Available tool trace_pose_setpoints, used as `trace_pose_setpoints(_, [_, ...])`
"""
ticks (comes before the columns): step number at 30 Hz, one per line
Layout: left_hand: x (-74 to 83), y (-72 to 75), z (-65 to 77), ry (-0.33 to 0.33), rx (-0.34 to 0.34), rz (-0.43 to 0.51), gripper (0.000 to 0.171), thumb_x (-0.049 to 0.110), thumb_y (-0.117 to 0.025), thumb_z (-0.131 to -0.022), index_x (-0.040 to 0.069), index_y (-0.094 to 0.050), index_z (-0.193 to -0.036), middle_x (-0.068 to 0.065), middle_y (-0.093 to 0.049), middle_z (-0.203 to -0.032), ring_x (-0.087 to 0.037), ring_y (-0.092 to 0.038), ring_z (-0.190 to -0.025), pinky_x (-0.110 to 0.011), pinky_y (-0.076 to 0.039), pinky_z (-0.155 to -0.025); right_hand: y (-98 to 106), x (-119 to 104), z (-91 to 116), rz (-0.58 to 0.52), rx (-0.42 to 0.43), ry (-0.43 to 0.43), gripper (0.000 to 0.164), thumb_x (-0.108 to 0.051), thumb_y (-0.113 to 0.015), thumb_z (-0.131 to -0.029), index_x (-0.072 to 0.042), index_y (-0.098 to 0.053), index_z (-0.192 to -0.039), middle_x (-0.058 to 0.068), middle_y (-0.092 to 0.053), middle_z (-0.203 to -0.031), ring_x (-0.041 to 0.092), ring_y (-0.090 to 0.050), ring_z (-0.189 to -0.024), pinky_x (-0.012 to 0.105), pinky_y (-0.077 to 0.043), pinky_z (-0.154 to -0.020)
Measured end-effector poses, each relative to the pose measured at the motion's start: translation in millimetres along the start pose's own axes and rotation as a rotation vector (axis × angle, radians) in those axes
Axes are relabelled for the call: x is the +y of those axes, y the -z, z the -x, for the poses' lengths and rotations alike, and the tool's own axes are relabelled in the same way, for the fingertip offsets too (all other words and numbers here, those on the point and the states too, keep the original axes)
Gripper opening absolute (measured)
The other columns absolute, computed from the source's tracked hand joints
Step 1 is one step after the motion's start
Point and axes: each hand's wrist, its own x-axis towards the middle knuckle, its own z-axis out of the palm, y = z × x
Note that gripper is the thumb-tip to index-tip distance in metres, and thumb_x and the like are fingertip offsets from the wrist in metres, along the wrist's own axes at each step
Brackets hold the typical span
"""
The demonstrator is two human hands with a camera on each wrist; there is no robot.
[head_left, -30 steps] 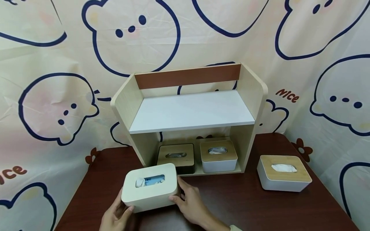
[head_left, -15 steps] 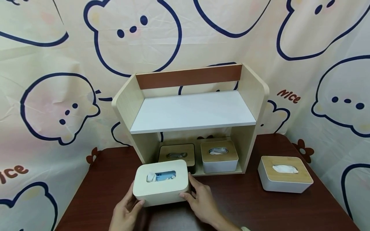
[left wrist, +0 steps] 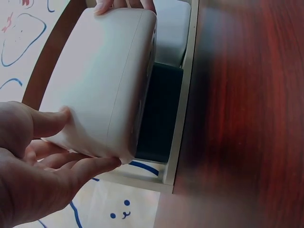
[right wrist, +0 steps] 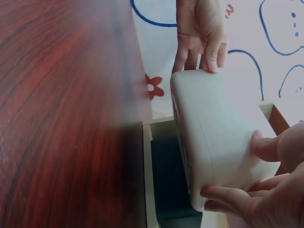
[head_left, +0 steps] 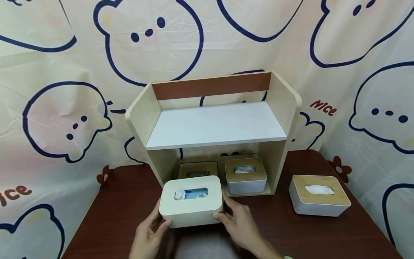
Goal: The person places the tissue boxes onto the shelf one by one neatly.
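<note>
A cream tissue box [head_left: 193,212] with a blue-and-white tissue pack showing in its slot is held up in front of the shelf. My left hand [head_left: 149,232] grips its left end, thumb on the near side. Its right end is gripped by my right hand [head_left: 240,225]. Both wrist views show the box raised off the table, the left hand [left wrist: 52,161] and right hand [right wrist: 251,175] around its ends. Just behind it, partly hidden, a dark tissue box [head_left: 197,167] with a wooden lid sits in the lower compartment, left of a white wooden-lidded tissue box [head_left: 246,180].
The small shelf [head_left: 213,126] has a white upper board and pale side panels. Another white tissue box [head_left: 318,198] with a wooden lid stands on the dark red table [head_left: 310,237] to the right. Patterned cloth [head_left: 64,118] hangs behind and at the side.
Both hands have carried the cream tissue box to the right and slightly toward the shelf. It now covers more of the dark tissue box. The other boxes stay put.
</note>
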Motion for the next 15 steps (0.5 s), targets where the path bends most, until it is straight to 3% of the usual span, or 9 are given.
trace_pose_setpoints(3, [5.2, 0.9, -0.1, 0.005, -0.014, -0.010, 0.077, 0.000, -0.075, -0.097, 0.001, -0.038, -0.165, -0.021, -0.044, -0.166, -0.024, -0.056, -0.139, -0.016, -0.054, -0.099, 3, -2, 1, 0.002, 0.005, -0.002, 0.083, -0.035, -0.082, -0.095, 0.007, -0.046, -0.158, 0.030, -0.043, -0.162, 0.032, -0.056, -0.136, 0.034, -0.062, -0.095])
trace_pose_setpoints(6, [11.5, 2.3, -1.3, 0.027, -0.025, -0.023, 0.077, -0.001, -0.074, -0.098, 0.003, -0.037, -0.166, -0.020, -0.045, -0.166, -0.036, -0.056, -0.140, -0.026, -0.058, -0.101, 6, -6, 2, 0.009, 0.007, -0.016, 0.083, -0.036, -0.082, -0.095, 0.005, -0.046, -0.158, 0.029, -0.043, -0.162, 0.024, -0.069, -0.117, 0.029, -0.063, -0.090])
trace_pose_setpoints(10, [20.4, 4.2, -4.2, 0.047, -0.029, -0.035, 0.077, -0.001, -0.073, -0.099, 0.007, -0.037, -0.167, -0.018, -0.045, -0.166, -0.037, -0.057, -0.140, -0.035, -0.060, -0.103, 10, -12, 0, 0.002, 0.018, -0.026, 0.083, -0.035, -0.083, -0.094, 0.004, -0.047, -0.158, 0.029, -0.045, -0.161, 0.025, -0.073, -0.113, 0.025, -0.063, -0.088])
trace_pose_setpoints(12, [24.5, 5.8, -5.8, 0.034, -0.025, -0.045, 0.077, -0.001, -0.073, -0.099, 0.007, -0.037, -0.167, -0.018, -0.045, -0.166, -0.036, -0.058, -0.140, -0.037, -0.060, -0.103, 12, -16, -1, -0.013, 0.026, -0.024, 0.082, -0.034, -0.084, -0.094, 0.003, -0.048, -0.158, 0.029, -0.046, -0.161, 0.032, -0.064, -0.130, 0.027, -0.062, -0.092])
trace_pose_setpoints(15, [30.5, 9.5, -8.5, -0.001, -0.026, -0.062, 0.077, 0.000, -0.074, -0.099, 0.007, -0.038, -0.166, -0.018, -0.046, -0.166, -0.035, -0.058, -0.139, -0.034, -0.060, -0.102, 14, -22, -3, -0.037, 0.032, -0.025, 0.082, -0.031, -0.084, -0.094, 0.001, -0.047, -0.159, 0.028, -0.047, -0.161, 0.036, -0.065, -0.131, 0.029, -0.062, -0.093])
